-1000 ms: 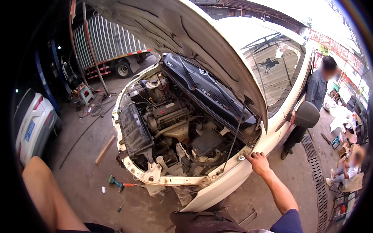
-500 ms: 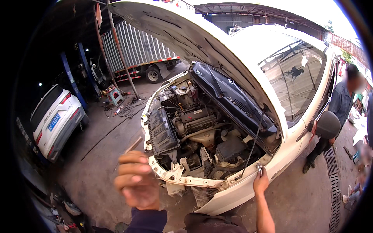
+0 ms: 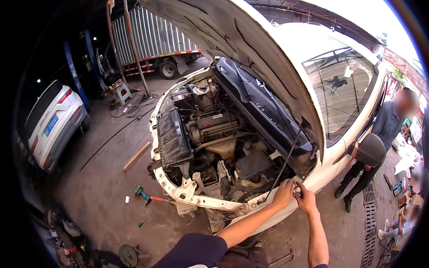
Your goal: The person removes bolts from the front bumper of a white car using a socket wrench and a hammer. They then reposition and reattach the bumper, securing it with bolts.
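Note:
Both hands are together at the upper edge of the white car's front fender (image 3: 270,217), beside the open engine bay (image 3: 216,149). My left hand (image 3: 283,195) reaches across, its fingers closed at the fender edge; what they pinch, if anything, is hidden. My right hand (image 3: 306,200) is just right of it, thumb and fingers closed around a small tool that is mostly covered. Half a second ago that tool showed a shiny round metal head, like a ratchet wrench. The raised bonnet (image 3: 250,49) slants above, and a thin prop rod (image 3: 286,167) stands close to my left hand.
A cordless drill (image 3: 142,195), an orange-handled tool (image 3: 158,198) and a screwdriver (image 3: 143,220) lie on the floor at left, near a wooden strip (image 3: 137,156). A person (image 3: 388,123) stands beyond the wing mirror (image 3: 371,149). A floor grate (image 3: 369,228) runs along the right.
My left hand has come from in front of the car's nose over to the fender edge beside my right hand. The right hand has turned, covering the tool's shiny head. The view has shifted.

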`<state>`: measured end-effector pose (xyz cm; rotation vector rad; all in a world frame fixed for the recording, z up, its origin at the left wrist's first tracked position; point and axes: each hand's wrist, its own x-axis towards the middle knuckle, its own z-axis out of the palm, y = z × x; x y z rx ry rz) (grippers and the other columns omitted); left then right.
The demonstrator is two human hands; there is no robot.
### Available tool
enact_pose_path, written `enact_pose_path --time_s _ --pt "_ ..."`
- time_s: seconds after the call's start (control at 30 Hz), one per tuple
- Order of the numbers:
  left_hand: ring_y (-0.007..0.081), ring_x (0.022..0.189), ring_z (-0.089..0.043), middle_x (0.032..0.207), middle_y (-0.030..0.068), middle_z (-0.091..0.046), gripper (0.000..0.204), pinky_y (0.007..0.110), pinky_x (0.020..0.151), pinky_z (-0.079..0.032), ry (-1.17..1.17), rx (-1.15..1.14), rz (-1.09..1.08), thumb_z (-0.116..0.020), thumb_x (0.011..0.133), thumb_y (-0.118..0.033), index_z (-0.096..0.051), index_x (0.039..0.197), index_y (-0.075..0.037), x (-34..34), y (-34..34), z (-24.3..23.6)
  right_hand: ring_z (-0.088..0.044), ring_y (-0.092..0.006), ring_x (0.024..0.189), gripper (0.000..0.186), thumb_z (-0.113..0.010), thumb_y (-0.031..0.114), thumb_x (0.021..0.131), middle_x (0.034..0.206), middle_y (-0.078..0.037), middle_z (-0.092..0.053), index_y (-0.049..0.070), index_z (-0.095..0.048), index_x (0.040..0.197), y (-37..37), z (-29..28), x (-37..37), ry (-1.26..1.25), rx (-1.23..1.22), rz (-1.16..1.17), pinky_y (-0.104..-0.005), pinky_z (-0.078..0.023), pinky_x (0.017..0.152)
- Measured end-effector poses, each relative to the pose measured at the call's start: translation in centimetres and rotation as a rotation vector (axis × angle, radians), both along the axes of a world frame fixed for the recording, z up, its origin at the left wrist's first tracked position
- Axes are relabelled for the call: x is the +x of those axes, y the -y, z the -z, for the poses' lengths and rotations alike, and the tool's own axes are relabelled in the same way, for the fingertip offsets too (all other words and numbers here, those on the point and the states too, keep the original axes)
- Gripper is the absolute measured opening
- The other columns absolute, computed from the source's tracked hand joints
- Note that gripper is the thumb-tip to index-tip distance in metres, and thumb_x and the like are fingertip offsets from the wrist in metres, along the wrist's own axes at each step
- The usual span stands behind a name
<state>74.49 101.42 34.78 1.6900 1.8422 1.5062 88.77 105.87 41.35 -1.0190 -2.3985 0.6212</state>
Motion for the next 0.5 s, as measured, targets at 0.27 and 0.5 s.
enact_pose_path --time_s 0.27,0.5 --pt "0.0387 0.106 -0.057 0.107 0.0186 -0.062 0.018 0.048 0.090 -0.046 0.092 0.110 -0.096 -0.054 0.095 -0.009 -0.063 0.108 -0.001 0.2 -0.5 1.1 -0.066 -0.0462 0.082 0.021 -0.065 0.019 0.093 0.087 -0.024 -0.069 0.002 -0.059 0.105 7.0 4.3 -3.6 -0.149 0.046 0.530 -0.0540 -0.049 0.072" --pt "0.0390 0.099 -0.060 0.099 0.0178 -0.066 0.017 0.047 0.085 -0.045 0.161 0.090 -0.063 -0.052 0.099 -0.013 -0.062 0.106 -0.001 -0.6 -0.4 1.1 -0.062 -0.0380 0.090 0.038 -0.084 0.031 0.076 0.089 -0.018 -0.068 0.004 -0.064 0.095 -3.6 -3.5 0.7 0.226 0.133 0.017 -0.0482 -0.050 0.078"
